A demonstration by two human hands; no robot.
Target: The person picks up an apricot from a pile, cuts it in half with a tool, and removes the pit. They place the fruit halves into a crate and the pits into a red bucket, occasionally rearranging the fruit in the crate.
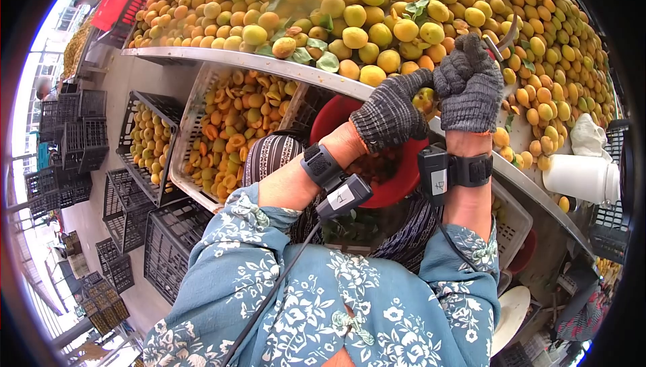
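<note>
Grey-gloved L hand [390, 113] curled round apricot [423, 102]; R hand [469, 84] fisted tight w/ curved knife [513, 33].

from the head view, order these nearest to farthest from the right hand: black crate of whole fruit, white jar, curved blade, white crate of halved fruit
From the right hand:
1. Curved blade, right beside it
2. White jar, lower right
3. White crate of halved fruit, left
4. Black crate of whole fruit, farther left

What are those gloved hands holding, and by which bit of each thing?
The left hand grips a yellowish fruit by its side. The right hand holds a curved metal tool by its hidden end.
</note>
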